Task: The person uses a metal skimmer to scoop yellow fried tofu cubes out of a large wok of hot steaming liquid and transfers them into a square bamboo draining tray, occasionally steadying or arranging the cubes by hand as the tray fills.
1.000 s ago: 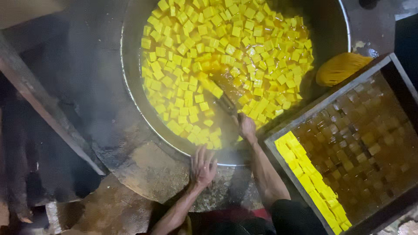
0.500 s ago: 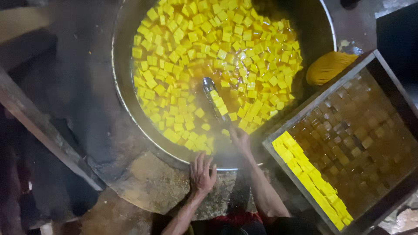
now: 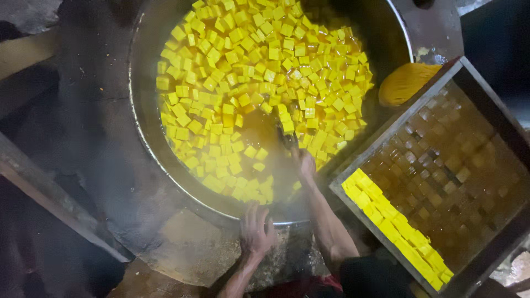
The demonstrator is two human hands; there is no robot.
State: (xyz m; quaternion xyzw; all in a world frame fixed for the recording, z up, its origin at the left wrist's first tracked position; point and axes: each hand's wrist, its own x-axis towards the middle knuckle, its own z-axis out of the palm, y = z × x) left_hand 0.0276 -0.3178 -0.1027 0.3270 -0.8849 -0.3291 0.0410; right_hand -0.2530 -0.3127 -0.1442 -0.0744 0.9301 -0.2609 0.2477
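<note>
Two hands: left hand [image 3: 255, 229] flat on wok rim [image 3: 144, 132], right hand [image 3: 303, 161] gripping ladle [image 3: 287, 138] among yellow cubes [image 3: 248, 66].

Dim, smoky light; steam drifts across the middle; a soot-black stone hearth [image 3: 94, 110] fills nine o'clock; a wooden beam [image 3: 49, 193] slants at eight o'clock; a rough pale slab [image 3: 187, 248] lies at six o'clock; dark floor [image 3: 497, 33] at two o'clock.

One wok [image 3: 144, 110], one tray [image 3: 395, 129], one yellow cloth [image 3: 406, 83], two hands.
</note>
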